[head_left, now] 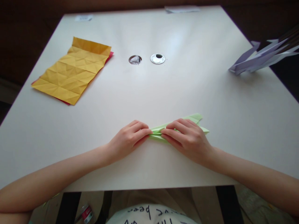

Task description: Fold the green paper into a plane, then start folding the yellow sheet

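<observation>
A light green sheet of origami paper [158,132], folded into a long narrow shape, lies on the white table close to its front edge. Pinching its left end is my left hand [130,135], with fingers and thumb pressed together. My right hand [187,137] is closed on the middle of the fold, with fingertips on a small raised flap. Two pointed green ends stick out beyond the right hand. Part of the paper is hidden under my fingers.
Creased yellow paper [70,70] lies over red paper [109,58] at the left. Folded lavender paper figures [251,62] stand at the right edge. Two round cable holes, one a silver grommet [154,59], sit in the white table [140,93]. A can [87,214] is below.
</observation>
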{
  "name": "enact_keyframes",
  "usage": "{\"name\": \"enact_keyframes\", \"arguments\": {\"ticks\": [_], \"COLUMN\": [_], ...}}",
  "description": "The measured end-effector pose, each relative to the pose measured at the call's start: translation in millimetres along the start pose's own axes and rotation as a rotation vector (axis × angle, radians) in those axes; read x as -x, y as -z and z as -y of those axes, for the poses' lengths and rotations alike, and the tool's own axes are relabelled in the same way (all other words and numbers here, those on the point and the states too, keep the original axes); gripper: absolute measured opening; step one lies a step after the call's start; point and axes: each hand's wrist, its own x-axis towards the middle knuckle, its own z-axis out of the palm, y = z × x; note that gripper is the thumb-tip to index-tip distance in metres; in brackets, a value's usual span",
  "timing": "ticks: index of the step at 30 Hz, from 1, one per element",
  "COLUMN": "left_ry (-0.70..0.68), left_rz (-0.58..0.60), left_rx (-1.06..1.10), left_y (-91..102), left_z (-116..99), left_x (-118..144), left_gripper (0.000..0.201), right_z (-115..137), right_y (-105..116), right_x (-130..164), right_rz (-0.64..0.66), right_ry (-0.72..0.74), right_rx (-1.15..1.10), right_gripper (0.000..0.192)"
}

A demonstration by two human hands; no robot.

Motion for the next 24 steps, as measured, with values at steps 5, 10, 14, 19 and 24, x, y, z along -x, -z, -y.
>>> {"name": "enact_keyframes", "arguments": {"ticks": [5, 10, 14, 19, 24], "left_ry": [-0.024, -0.058, -0.08, -0.093, -0.1], "left_rz": [0.035, 0.046, 0.057, 0.066, 0.081], "left_rx": [0.048, 0.047, 0.001, -0.032, -0.045], "left_y": [1.2, 0.8, -0.1, -0.2, -0.4], "left_z": [-1.4, -1.3, -1.8, -2.6, -3.2], "left_x": [0.8, 0.3, -0.8, -1.4, -2.0], "left_gripper": [0.021, 0.025, 0.024, 0.023, 0.024], "right_z": [2.5, 2.8, 2.8, 2.7, 2.4], "right_y": [-1.3, -1.9, -1.6, -0.7, 0.3], "right_x": [-0.3, 2.8, 4.6, 5.1, 3.1], "right_rz": [0.001, 0.002, -0.006, 0.028, 0.075], "right_ry": [0.005, -0.011, -0.054, -0.109, -0.139], "right_rx": [-0.03, -0.084, -0.121, -0.143, -0.175], "right_gripper": [0.008, 0.006, 0.006, 0.006, 0.004]}}
